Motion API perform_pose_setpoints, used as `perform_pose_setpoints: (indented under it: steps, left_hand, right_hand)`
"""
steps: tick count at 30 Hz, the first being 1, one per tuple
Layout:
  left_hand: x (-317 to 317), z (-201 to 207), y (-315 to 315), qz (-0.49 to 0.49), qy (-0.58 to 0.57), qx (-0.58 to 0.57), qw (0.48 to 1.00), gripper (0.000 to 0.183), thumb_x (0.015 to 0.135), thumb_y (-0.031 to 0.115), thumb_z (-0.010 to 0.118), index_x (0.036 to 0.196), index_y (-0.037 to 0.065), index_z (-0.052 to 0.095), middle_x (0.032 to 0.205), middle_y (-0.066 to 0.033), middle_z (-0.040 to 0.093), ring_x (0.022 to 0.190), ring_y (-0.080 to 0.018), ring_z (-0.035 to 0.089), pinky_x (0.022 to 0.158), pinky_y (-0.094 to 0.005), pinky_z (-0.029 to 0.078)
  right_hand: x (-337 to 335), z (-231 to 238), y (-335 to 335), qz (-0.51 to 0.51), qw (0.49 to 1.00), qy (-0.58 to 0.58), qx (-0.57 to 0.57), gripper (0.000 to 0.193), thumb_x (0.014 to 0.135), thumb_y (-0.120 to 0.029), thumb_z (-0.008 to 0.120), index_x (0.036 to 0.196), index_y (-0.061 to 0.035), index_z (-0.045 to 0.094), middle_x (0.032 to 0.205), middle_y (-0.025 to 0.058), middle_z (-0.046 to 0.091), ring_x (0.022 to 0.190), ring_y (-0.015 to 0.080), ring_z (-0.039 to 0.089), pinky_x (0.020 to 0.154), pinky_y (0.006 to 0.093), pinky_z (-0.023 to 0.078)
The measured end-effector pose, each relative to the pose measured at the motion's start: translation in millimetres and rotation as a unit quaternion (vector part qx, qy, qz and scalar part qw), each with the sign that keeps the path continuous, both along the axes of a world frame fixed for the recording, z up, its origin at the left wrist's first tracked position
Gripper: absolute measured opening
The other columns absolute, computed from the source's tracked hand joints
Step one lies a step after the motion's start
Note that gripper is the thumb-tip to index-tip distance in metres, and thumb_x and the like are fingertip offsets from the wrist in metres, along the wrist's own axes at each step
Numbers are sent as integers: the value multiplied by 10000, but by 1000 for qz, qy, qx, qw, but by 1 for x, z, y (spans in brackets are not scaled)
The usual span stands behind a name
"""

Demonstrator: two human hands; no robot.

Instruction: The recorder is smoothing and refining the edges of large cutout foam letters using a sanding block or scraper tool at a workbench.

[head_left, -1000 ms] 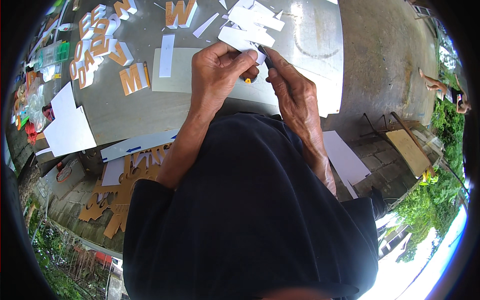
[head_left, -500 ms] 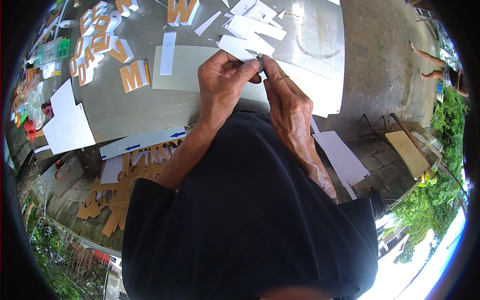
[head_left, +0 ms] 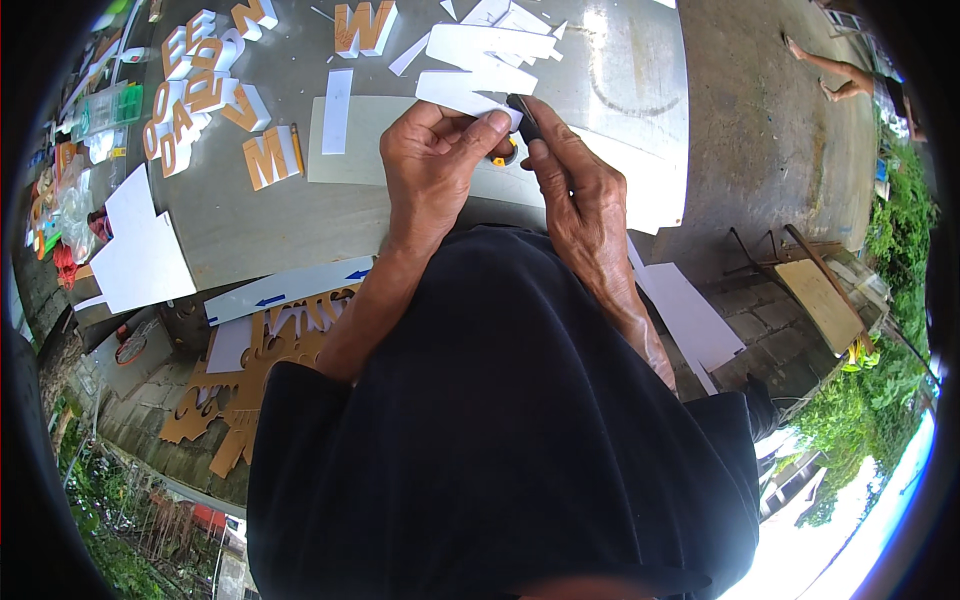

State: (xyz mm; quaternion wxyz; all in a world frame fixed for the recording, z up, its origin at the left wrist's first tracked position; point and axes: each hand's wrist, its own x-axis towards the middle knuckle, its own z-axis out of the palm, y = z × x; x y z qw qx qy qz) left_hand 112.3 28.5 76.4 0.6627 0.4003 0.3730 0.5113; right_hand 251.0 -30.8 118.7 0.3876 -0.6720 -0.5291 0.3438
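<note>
Poking out from the thumb-and-finger pinch of the left hand (head_left: 435, 160), a white zigzag cut-out (head_left: 480, 70) lies over the grey table (head_left: 280, 230) ahead of the person, with a slim black tool (head_left: 524, 117) gripped between thumb and forefinger of the right hand (head_left: 585, 185) at its near end. A small yellow-and-black object (head_left: 510, 155), partly hidden, shows between the hands, and white scraps (head_left: 520, 18) lie by the cut-out's far side. Farther left, a white strip (head_left: 338, 112) overlaps a pale sheet (head_left: 360, 165), then come a pencil (head_left: 297, 150) and tan-faced block letters (head_left: 210, 90).
</note>
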Motion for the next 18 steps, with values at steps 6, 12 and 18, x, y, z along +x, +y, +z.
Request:
perform_pose_setpoints:
  steps: [6,12,18]
  left_hand:
    - [-1,-1,1,-2,1,-2,1000,158,886,10,726,1006,-72,666,875,-161,728,755,-170,719,678,-288,605]
    - [4,-3,1,-19,15,22,999,156,887,6,723,1008,-73,663,857,-153,724,730,-151,709,661,-282,606]
    - [6,-8,-9,-11,41,34,999,143,892,-4,710,1009,-67,660,848,-128,714,716,-133,692,651,-264,598]
  right_hand:
    - [2,1,0,6,1000,-3,-14,318,990,-122,587,1286,-13,630,1196,221,681,1067,330,697,842,390,574]
    - [10,-1,5,30,998,-58,-5,323,975,-111,604,1285,-27,632,1173,213,690,1013,343,711,818,391,580]
    - [1,-11,-9,21,988,-142,53,353,942,-78,628,1295,-56,632,1134,187,707,961,334,719,765,397,585]
